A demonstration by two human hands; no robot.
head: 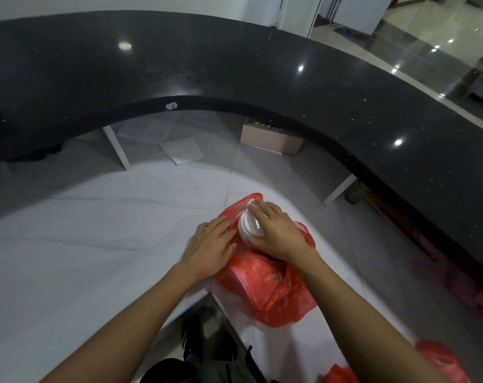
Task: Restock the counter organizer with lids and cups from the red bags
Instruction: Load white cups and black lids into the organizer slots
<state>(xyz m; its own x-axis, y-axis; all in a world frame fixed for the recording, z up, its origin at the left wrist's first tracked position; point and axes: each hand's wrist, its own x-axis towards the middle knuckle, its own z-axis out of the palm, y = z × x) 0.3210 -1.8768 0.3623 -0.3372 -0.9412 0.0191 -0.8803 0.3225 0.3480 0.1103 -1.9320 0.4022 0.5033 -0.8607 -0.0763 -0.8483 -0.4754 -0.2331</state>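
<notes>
My left hand (210,246) lies flat, fingers straight, pressing the left side of the red plastic bag (265,283) down on the white desk surface (82,244). Just right of it, my right hand (273,230) curls over a stack of white lids (248,226) poking out of the bag's far opening, fingers wrapped over the top and thumb along the near side. The bag sits near the desk's inner edge. Beyond it a curved black countertop (262,73) sweeps across the far side, with a cardboard box (270,139) tucked beneath it. At the near right edge lies another red bag (439,360).
</notes>
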